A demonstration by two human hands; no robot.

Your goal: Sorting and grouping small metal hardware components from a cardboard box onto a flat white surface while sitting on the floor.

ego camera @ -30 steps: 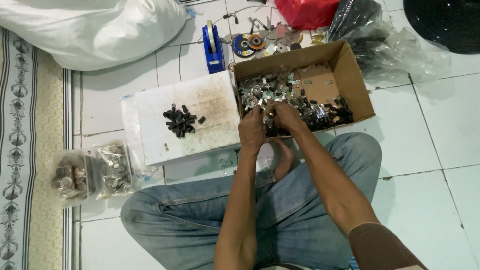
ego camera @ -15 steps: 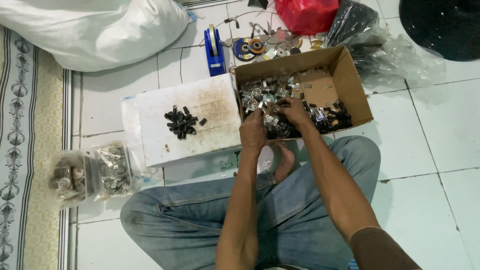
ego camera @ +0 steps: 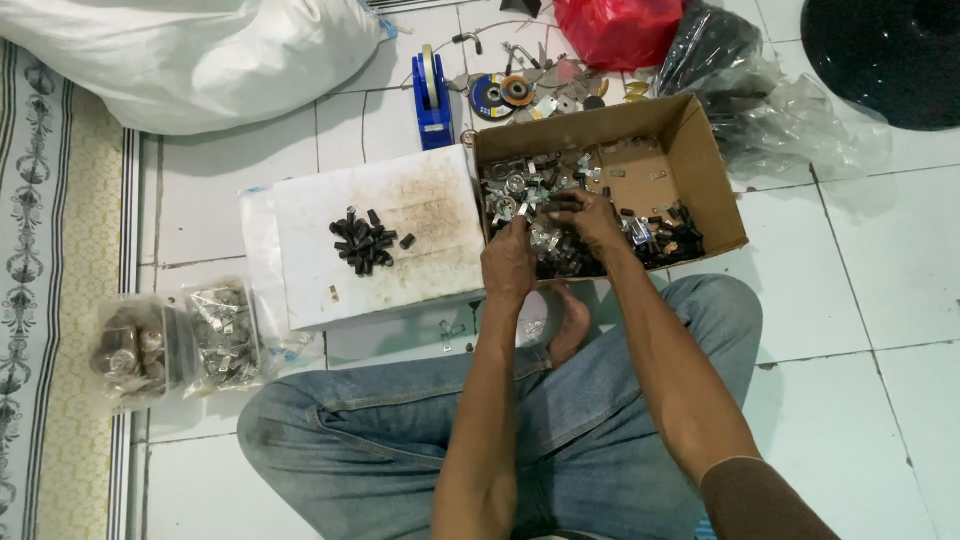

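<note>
I sit cross-legged in blue jeans on a white tiled floor. A brown cardboard box (ego camera: 700, 170) in front of me is filled with several small metal and black parts (ego camera: 520, 185). My left hand (ego camera: 508, 262) is at the box's near edge, pinching a small shiny metal piece. My right hand (ego camera: 590, 218) reaches into the box, fingers curled over the parts. To the left lies a stained white board (ego camera: 420, 215) with a small heap of black cylindrical pieces (ego camera: 362, 242).
Two clear bags of parts (ego camera: 225, 335) (ego camera: 130, 350) lie at left near a patterned mat (ego camera: 60, 300). A blue tape dispenser (ego camera: 433, 95), grinding discs (ego camera: 503, 93), a white sack (ego camera: 200, 55), a red bag (ego camera: 620, 30) and plastic bags (ego camera: 790, 115) lie beyond.
Both hands stay at the box's near edge, shifting slightly among the parts. The camera view has drifted a little; the board and bags have not moved.
</note>
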